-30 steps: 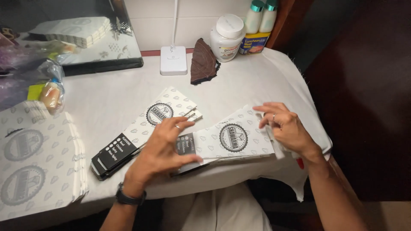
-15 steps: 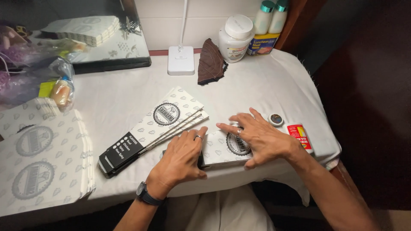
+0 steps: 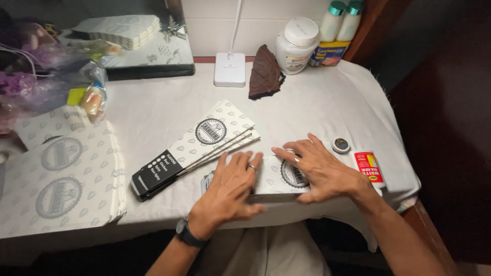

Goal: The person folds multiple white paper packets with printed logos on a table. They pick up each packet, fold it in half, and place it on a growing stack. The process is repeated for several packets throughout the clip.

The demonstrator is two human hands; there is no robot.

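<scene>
White lamp base [image 3: 229,69] against the wall, brown leaf-shaped cloth [image 3: 265,72] beside it, white lidded jar [image 3: 296,45], two green-capped bottles [image 3: 341,15], stack of patterned paper sheets [image 3: 59,179] at left.

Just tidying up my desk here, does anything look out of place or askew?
The glue stick lies uncapped near the table's right edge, its cap standing apart beside it. Nothing is spilled.

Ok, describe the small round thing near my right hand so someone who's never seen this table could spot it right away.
Start at the white-clothed table and go to its right end, past the right hand. The small round lid lies flat beside the red-labelled glue stick. It is the only disc there, pale-rimmed with a dark centre.
</scene>
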